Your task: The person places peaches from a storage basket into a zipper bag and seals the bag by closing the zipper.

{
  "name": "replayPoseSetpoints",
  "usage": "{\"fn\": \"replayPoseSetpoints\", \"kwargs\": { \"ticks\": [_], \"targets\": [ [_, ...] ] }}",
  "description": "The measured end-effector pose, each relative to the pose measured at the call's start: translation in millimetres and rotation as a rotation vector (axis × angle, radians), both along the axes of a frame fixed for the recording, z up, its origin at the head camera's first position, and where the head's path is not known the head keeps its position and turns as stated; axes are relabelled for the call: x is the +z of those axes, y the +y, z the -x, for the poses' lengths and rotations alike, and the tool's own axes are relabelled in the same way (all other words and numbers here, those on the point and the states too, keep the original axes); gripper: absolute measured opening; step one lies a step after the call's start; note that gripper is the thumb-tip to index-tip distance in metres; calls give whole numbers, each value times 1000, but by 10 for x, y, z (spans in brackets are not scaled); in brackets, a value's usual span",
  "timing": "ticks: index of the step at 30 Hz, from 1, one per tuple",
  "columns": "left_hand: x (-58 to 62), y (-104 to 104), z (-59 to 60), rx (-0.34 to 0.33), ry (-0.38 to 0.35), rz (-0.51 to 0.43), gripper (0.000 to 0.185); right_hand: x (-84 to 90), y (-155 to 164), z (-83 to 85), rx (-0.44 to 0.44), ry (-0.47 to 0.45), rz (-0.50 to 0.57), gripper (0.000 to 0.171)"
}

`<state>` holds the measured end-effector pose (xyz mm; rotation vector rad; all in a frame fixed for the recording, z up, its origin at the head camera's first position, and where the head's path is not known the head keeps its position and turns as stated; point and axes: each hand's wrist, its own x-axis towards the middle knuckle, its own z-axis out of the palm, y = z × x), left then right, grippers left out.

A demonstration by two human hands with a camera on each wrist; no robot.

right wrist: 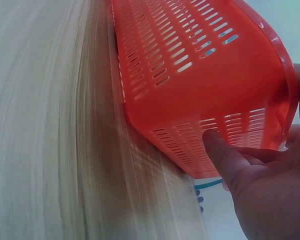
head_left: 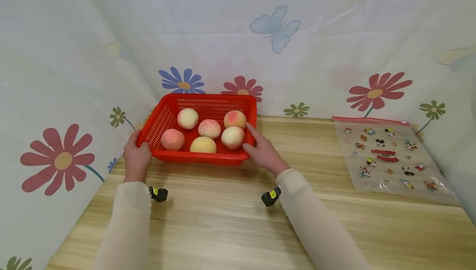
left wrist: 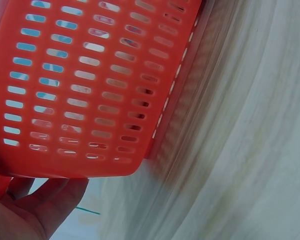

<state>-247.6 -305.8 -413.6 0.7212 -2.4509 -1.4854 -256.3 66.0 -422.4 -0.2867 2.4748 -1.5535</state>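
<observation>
Both grips clasp the red basket [head_left: 208,107] of six peaches [head_left: 209,129]: left hand [head_left: 136,157] at 9 o'clock, right hand [head_left: 263,151] at 3 o'clock, basket at the surface's [head_left: 238,220] far left.

Desk [head_left: 230,224]: front and centre bare wood, open passage. Red basket [head_left: 208,157] blocks rear-left, close to the cloth backdrop [head_left: 223,47]. Sticker bag [head_left: 390,158] lies flat at right; open gap betw. it and basket.

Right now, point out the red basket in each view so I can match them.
Head: red basket left of centre, held at both ends.
Left wrist: its slotted wall fills the upper left.
Right wrist: its wall fills the upper right.
Shared landmark: the wooden table.
</observation>
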Motion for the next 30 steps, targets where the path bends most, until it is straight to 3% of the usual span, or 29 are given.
{"fn": "replayPoseSetpoints", "kwargs": {
  "ticks": [11,18,30],
  "targets": [
    [-21,127,3,0,19,8,57,1,153,-32,-6,13,-5,67],
    [-37,231,5,-7,73,18,56,3,263,-51,-3,-8,-22,68],
    [-32,416,-11,-17,82,18,56,-6,447,-81,-6,18,-30,67]
  ]
}}
